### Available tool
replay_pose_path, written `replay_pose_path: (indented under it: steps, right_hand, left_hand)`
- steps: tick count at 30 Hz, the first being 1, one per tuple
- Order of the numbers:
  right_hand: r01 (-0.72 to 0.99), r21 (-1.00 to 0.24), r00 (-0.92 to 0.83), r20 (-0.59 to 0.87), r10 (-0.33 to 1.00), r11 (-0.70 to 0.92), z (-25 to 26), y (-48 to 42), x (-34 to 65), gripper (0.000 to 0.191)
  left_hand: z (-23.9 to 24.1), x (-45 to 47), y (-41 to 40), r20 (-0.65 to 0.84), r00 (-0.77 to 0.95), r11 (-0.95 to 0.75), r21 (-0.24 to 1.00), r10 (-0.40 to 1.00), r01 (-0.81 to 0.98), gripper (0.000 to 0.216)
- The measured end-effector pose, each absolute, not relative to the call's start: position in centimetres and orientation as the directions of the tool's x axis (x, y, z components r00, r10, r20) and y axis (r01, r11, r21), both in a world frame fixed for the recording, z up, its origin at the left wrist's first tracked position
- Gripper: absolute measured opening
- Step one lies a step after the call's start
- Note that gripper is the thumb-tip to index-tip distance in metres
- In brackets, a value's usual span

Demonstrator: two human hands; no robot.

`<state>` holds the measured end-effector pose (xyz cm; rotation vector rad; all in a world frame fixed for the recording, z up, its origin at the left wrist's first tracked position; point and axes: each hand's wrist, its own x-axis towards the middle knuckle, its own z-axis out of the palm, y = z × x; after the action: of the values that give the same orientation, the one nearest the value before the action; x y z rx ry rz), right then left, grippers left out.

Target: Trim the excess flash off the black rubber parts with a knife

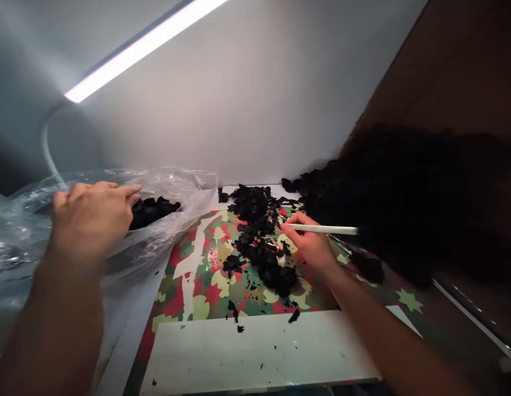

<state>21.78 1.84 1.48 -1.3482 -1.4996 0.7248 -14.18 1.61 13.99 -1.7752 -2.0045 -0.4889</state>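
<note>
Left of the patterned sheet, a clear plastic bag lies crumpled and partly open, with black pieces showing in its opening. The left hand is over this bag, back upward, its fingers reaching forward loosely and the thumb close beside the forefinger. It is just beside those black pieces, but its palm is hidden, so I cannot tell whether it holds anything or how far it is open underneath. A lit tube lamp slants above and behind the sheet's left side, with a pale cable curving down from its lower end.

On the sheet's left part runs a pale, ragged strip. Across its middle lies a heap of black scraps, with rounded black parts at the heap's near end. A white board lies along the sheet's near side, dotted with crumbs.

Over the sheet's right part, the right hand is closed in a pinch, thumb and fingers gripping a white stick that points rightward. Beyond the sheet's right side rises a large black pile.
</note>
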Motion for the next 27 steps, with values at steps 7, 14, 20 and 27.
replay_pose_path:
  steps: [7, 14, 20, 27]
  right_hand:
    - [0.423, -0.884, -0.205, 0.123, 0.971, 0.201, 1.8, 1.7, 22.2, 0.021]
    - [0.453, -0.883, -0.364, -0.054, 0.93, 0.126, 1.7, 0.9, 22.9, 0.014]
    - [0.263, -0.958, -0.34, 0.02, 0.94, 0.115, 1.9, 0.0, 21.2, 0.018]
    - [0.174, -0.954, -0.101, 0.231, 0.968, 0.246, 2.0, -0.1, 20.6, 0.023]
  left_hand:
    - [9.0, -3.8, -1.7, 0.69, 0.457, -0.753, 0.199, 0.562, 0.627, 0.021]
    - [0.5, 1.5, -1.0, 0.292, 0.604, -0.657, 0.499, 0.742, 0.565, 0.016]
    - [-0.1, -0.1, 0.1, 0.215, 0.499, -0.528, 0.54, 0.839, 0.655, 0.021]
    - [0.5, -0.9, 0.6, 0.192, 0.295, -0.312, 0.841, 0.936, 0.443, 0.022]
